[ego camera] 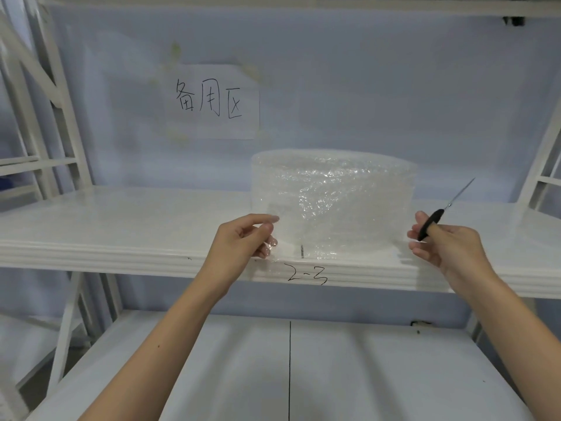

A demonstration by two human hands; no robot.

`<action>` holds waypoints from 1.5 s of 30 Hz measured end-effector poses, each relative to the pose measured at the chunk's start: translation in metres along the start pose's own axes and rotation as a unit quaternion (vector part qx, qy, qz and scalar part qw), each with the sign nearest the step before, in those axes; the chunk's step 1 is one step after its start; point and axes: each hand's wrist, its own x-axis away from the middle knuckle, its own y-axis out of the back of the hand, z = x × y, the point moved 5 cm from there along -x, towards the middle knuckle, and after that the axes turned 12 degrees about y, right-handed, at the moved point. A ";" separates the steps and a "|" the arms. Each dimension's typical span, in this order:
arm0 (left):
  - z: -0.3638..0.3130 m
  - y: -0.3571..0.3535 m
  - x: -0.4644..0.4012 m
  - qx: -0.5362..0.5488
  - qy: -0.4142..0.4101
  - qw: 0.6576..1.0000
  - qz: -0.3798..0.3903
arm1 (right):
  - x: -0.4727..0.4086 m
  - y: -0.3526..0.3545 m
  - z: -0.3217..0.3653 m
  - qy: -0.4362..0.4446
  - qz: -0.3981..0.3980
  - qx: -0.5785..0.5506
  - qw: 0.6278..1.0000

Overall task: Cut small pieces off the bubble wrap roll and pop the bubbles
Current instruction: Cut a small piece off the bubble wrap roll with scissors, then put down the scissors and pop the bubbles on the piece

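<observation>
Nothing looks cut yet: the bubble wrap roll (334, 205) stands on the white shelf (121, 235), left hand (243, 238) pinching its loose edge, right hand (446, 244) gripping closed scissors (440, 214) beside it, popping still ahead

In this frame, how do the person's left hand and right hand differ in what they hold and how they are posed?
The left hand pinches the loose edge of the bubble wrap roll; the right hand grips the black-handled scissors and touches no wrap. The left hand sits at the roll's left front; the right hand is off its right side, blades pointing up and away, closed or nearly so. Both hover at the front edge of the white shelf.
</observation>
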 end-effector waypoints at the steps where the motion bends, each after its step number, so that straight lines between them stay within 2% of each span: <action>1: 0.000 0.002 -0.001 0.002 0.004 1.000 -0.001 | -0.001 -0.002 -0.001 -0.005 0.000 0.010 1.000; 6: 0.001 0.012 -0.006 0.001 0.020 1.000 -0.007 | -0.009 -0.003 -0.002 -0.031 0.007 0.146 0.989; 10: 0.003 0.015 -0.009 0.028 0.040 0.999 0.013 | -0.023 0.004 0.002 -0.032 0.021 0.297 0.954; 16: 0.006 0.015 -0.013 0.018 0.026 0.999 0.003 | -0.051 0.002 0.004 -0.025 0.098 0.557 0.824; 19: 0.008 0.016 -0.013 0.021 0.023 0.999 0.003 | -0.057 -0.001 -0.005 -0.021 0.114 0.633 0.765; 21: 0.008 0.020 -0.014 0.023 0.023 0.999 0.004 | -0.053 -0.002 -0.007 -0.016 0.109 0.657 0.746; 23: 0.007 0.025 -0.015 0.023 0.024 0.999 0.005 | -0.041 -0.008 0.005 0.050 0.065 0.657 0.750; 26: 0.006 0.034 -0.017 0.035 0.031 0.999 0.006 | -0.007 -0.039 0.048 0.244 -0.012 0.577 0.780; 28: 0.005 0.039 -0.018 0.049 0.039 0.998 0.010 | 0.025 -0.075 0.075 0.320 0.015 0.482 0.815; 30: 0.004 0.043 -0.019 0.054 0.045 0.997 0.017 | 0.057 -0.117 0.094 0.347 0.083 0.379 0.854; 33: 0.004 0.055 -0.018 0.052 0.051 0.997 0.017 | 0.096 -0.178 0.098 0.306 0.220 0.249 0.892; 36: 0.005 0.071 -0.015 0.049 0.051 0.997 0.008 | 0.109 -0.226 0.078 0.255 0.318 0.231 0.883; 40: 0.005 0.097 -0.016 0.054 0.053 0.997 -0.021 | 0.102 -0.268 0.051 0.233 0.350 0.230 0.878; 45: 0.007 0.122 -0.025 0.073 0.061 0.994 -0.051 | 0.089 -0.300 0.028 0.133 0.353 0.127 0.917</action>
